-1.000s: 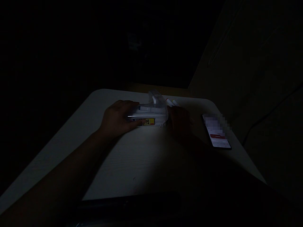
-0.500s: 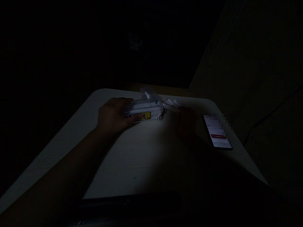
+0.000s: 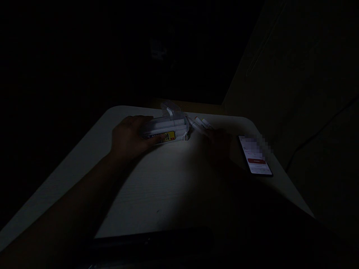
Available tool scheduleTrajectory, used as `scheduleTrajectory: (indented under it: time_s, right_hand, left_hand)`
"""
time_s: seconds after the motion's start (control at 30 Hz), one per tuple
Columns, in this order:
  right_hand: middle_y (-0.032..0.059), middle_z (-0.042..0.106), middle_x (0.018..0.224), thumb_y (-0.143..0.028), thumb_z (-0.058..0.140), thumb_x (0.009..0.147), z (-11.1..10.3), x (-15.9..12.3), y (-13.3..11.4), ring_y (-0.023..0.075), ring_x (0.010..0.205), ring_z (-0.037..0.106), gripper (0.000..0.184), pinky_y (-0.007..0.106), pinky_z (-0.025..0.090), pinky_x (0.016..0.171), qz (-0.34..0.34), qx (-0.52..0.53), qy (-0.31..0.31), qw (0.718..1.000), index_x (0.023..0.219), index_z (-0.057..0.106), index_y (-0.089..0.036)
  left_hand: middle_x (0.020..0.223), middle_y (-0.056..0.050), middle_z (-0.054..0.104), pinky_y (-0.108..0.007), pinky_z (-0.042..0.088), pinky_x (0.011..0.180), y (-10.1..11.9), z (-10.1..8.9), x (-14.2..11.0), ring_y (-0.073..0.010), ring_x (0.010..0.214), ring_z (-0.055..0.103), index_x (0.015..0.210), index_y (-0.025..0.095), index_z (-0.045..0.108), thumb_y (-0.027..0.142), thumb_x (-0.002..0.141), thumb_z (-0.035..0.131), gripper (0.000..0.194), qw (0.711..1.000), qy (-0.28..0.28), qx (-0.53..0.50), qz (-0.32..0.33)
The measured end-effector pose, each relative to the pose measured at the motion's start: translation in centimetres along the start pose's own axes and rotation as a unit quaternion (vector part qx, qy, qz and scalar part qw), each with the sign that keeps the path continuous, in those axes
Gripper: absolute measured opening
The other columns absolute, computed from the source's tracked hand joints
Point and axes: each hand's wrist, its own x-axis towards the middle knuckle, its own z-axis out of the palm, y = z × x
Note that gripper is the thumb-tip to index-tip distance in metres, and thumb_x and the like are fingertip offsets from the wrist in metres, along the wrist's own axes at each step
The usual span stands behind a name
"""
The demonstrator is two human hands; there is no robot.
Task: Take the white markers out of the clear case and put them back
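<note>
My left hand (image 3: 126,135) is wrapped around a clear plastic case (image 3: 178,124) lying on its side, its thumb over the front near a yellow label (image 3: 169,136). The case's lid (image 3: 170,107) is flipped up at the right end, and white sticks, apparently markers, show inside. In deep shadow, my right hand (image 3: 220,145) is closed on a white marker (image 3: 196,126), whose far end points at the case's open end. Two white markers, one with a red end (image 3: 198,119) and one with a yellow end (image 3: 205,121), lie just beyond that hand.
The scene is very dark. A lit phone (image 3: 256,162) lies on the right side of the pale table (image 3: 143,194). Along the near edge runs a dark, glossy object (image 3: 151,241) I cannot make out. A dark cable (image 3: 311,140) hangs at the right.
The marker in my right hand has tilted, its far end now pointing more away from me beside the case opening. My left hand keeps its hold on the case. The view has shifted slightly.
</note>
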Motion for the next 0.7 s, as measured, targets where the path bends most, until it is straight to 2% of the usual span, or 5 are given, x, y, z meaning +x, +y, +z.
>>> scheduleTrajectory:
  time_s: [0.17,0.33,0.47,0.53,0.7]
  right_hand:
    - [0.0156,0.057,0.104,-0.025,0.044,0.084,-0.5,0.0,0.0,0.0277,0.105,0.044,0.029,0.045,0.033,0.086,-0.028,-0.005,-0.027,0.999,0.104,0.06,-0.013]
    - [0.0132,0.054,0.116,-0.02,0.044,0.082,-0.8,0.1,-0.3,0.0278,0.114,0.04,0.032,0.044,0.029,0.09,-0.052,-0.006,-0.058,0.997,0.109,0.06,-0.017]
    - [0.0092,0.042,0.134,-0.02,0.042,0.084,-0.7,0.0,-0.5,0.0288,0.127,0.028,0.039,0.049,0.021,0.098,-0.063,-0.017,-0.065,0.996,0.122,0.051,-0.022]
    - [0.0111,0.041,0.134,-0.022,0.043,0.085,-0.3,0.0,-0.4,0.029,0.126,0.031,0.038,0.051,0.023,0.098,-0.061,-0.023,-0.065,0.996,0.123,0.049,-0.02]
    - [0.0079,0.05,0.121,-0.035,0.05,0.085,0.5,0.2,0.0,0.0199,0.106,0.051,0.036,0.043,0.043,0.089,-0.056,-0.03,-0.048,0.997,0.117,0.049,-0.017]
  left_hand:
    - [0.112,-0.006,0.059,-0.033,0.042,0.085,-0.1,0.0,0.0,-0.024,0.102,0.053,0.116,0.02,0.052,0.062,0.068,0.053,0.064,1.0,0.001,-0.01,-0.006]
    - [0.111,-0.005,0.059,-0.033,0.042,0.086,0.1,0.0,0.0,-0.0237,0.102,0.054,0.114,0.021,0.052,0.061,0.067,0.055,0.062,1.0,0.004,-0.005,-0.013]
    - [0.111,-0.003,0.059,-0.032,0.041,0.086,-0.1,0.1,0.0,-0.0234,0.102,0.054,0.115,0.023,0.052,0.06,0.067,0.056,0.06,1.0,0.008,-0.008,-0.007]
    - [0.111,-0.003,0.06,-0.033,0.041,0.086,-0.1,0.1,0.0,-0.0238,0.102,0.054,0.115,0.023,0.052,0.06,0.067,0.056,0.061,1.0,0.013,-0.008,0.002]
    - [0.113,-0.006,0.059,-0.033,0.041,0.085,0.3,-0.3,0.0,-0.0243,0.102,0.053,0.115,0.02,0.051,0.063,0.069,0.052,0.063,1.0,-0.001,-0.009,0.0]
